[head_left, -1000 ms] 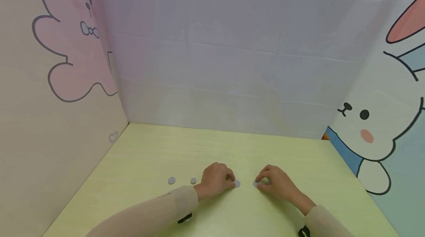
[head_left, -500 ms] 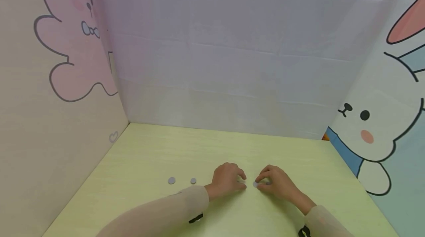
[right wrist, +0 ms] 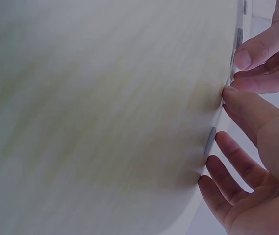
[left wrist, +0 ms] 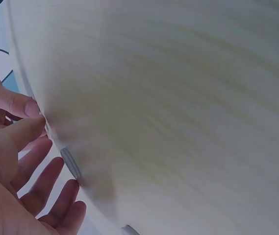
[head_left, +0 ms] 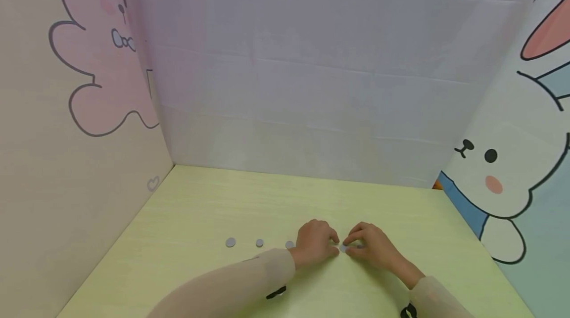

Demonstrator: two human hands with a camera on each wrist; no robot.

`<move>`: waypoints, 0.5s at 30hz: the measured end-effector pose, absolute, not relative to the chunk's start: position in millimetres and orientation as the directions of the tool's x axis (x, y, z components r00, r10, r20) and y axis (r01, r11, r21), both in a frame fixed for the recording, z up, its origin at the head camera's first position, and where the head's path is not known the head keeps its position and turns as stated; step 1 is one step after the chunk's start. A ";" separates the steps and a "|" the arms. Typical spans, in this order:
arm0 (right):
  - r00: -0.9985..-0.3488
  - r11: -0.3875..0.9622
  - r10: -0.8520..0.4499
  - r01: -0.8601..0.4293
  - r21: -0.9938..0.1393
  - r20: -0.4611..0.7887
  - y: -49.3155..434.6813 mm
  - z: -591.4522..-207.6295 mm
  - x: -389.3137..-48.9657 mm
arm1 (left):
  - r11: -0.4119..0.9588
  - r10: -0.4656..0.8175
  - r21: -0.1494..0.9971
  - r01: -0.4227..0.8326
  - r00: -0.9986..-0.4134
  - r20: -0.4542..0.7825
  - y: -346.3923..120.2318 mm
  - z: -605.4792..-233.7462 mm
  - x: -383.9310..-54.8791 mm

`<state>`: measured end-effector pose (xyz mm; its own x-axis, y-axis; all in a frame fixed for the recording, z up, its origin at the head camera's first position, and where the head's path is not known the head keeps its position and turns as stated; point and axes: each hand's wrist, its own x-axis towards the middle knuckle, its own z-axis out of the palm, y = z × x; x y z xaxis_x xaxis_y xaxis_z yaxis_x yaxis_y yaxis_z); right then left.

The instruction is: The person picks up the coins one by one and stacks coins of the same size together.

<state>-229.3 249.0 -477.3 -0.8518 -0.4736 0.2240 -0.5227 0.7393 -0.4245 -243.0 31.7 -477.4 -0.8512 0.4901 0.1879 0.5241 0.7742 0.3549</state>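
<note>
Several small, flat grey discs stand in a row; their exact kind is too small to tell. In the head view my right hand [head_left: 371,245] pinches one disc [head_left: 343,248] against the tabletop between thumb and finger. My left hand [head_left: 315,242] reaches to that disc's left edge, its thumb and forefinger tips a little apart. Whether they touch it is hard to tell. Beneath the left palm lies another disc [left wrist: 70,164], hidden in the head view. A further disc [right wrist: 210,140] sits under the right fingers, near their tips.
To the left of the hands lie a large disc [head_left: 230,242], a smaller disc [head_left: 260,243] and a disc [head_left: 290,244] partly behind the left wrist. The pale yellow tabletop [head_left: 213,199] meets a white sheet [head_left: 303,85] behind and cartoon-printed walls at both sides.
My left hand has slid right along the row, from beside one disc, over it, to the disc at my right hand. A disc behind the left wrist has come into view. The right hand stays.
</note>
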 end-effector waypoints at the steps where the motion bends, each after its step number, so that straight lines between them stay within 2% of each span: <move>1: -0.851 0.737 -0.474 -0.525 -0.426 0.227 249.1 -477.5 -229.2 | 0.773 0.489 0.361 0.523 -0.852 0.187 32.3 -478.0 -243.2; 9: -0.846 0.733 -0.476 -0.532 -0.424 0.240 250.1 -478.3 -229.7 | 0.755 0.471 0.412 0.511 -0.859 0.201 36.0 -483.2 -245.8; 15: -0.840 0.726 -0.483 -0.542 -0.423 0.248 249.9 -477.9 -229.6 | 0.759 0.473 0.396 0.517 -0.856 0.211 38.1 -483.7 -245.2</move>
<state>-229.6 249.9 -477.9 -0.8400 -0.4826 0.2478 -0.5420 0.7262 -0.4229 -245.2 38.1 -483.7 -0.8557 0.4727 0.2106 0.5168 0.7589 0.3962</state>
